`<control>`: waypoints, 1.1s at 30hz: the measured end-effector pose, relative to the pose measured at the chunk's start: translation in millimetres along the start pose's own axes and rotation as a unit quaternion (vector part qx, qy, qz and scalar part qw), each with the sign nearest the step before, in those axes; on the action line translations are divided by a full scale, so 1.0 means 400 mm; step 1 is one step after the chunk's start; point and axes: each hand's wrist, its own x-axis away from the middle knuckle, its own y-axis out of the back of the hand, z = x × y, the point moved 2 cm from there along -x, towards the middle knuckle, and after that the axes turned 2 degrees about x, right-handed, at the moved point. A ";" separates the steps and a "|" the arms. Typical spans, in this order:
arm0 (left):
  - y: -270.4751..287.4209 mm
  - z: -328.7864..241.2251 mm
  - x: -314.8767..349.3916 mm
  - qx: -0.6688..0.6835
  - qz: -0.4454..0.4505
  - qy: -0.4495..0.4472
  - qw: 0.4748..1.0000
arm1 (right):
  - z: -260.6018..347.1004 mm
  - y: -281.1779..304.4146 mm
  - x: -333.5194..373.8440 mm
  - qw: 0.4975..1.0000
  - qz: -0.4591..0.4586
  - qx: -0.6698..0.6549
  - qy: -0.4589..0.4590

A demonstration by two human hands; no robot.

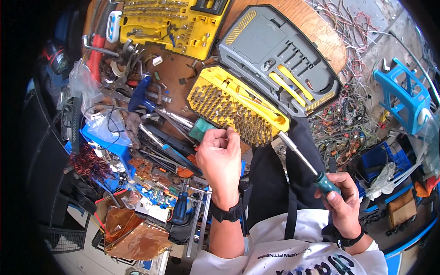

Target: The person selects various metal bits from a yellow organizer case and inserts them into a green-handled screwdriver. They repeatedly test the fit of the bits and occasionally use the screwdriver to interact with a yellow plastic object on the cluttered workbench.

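My right hand (343, 201) is wrapped round the dark green handle of a screwdriver (300, 156) with a long metal shaft. The shaft slants up and left, its tip close to the right corner of a yellow bit tray (279, 120). Rows of small screwdriver bits (229, 110) stand upright in that tray. At the tray's near edge, my left hand (219, 158) pinches with thumb and forefinger; what lies between them is too small to make out. Joined behind the tray is an open grey lid (250, 43) holding hex keys (293, 57) and yellow pry tools (293, 82).
Another yellow tool case (201, 46) with drill bits lies at the back on the wooden table (330, 39). A blue-handled tool (140, 94), a green block (200, 129) and cluttered parts fill the left. Tangled wires (341, 110) and a blue stool (403, 87) stand right.
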 end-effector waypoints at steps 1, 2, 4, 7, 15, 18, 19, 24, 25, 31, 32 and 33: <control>0.000 -0.003 0.000 -0.006 -0.006 -0.003 1.000 | 0.001 -0.001 0.000 1.000 -0.003 0.002 0.003; 0.001 -0.003 0.000 -0.012 -0.008 -0.006 1.000 | -0.001 0.001 0.000 1.000 0.000 0.003 0.003; 0.001 -0.002 0.001 -0.024 -0.011 -0.012 1.000 | -0.005 0.006 0.002 1.000 0.004 0.007 0.002; 0.000 -0.003 0.000 -0.004 -0.009 -0.001 1.000 | -0.003 0.006 0.002 1.000 0.010 -0.002 -0.002; 0.005 0.011 -0.003 0.038 0.003 -0.014 0.999 | -0.006 0.005 0.001 1.000 0.012 -0.006 0.001; 0.013 0.005 0.000 0.034 0.003 0.013 0.999 | -0.006 0.004 0.001 1.000 0.011 -0.003 0.003; 0.018 -0.001 0.003 0.030 0.003 0.027 0.999 | -0.005 0.004 0.001 1.000 0.009 -0.002 0.004; 0.060 -0.030 0.019 0.087 0.060 0.025 0.994 | -0.005 0.008 0.002 1.000 0.013 0.002 -0.001; 0.070 -0.034 0.018 0.115 0.082 0.038 0.989 | -0.003 0.007 0.003 1.000 0.012 0.003 -0.003; 0.143 -0.068 0.008 0.153 0.225 0.019 0.962 | 0.013 -0.002 0.008 0.999 0.034 0.009 -0.004; 0.151 -0.072 0.006 0.138 0.239 -0.001 0.961 | 0.014 -0.005 0.009 0.999 0.042 0.010 0.008; 0.157 -0.077 0.005 0.124 0.253 -0.022 0.959 | 0.012 -0.006 0.010 0.999 0.049 0.009 0.020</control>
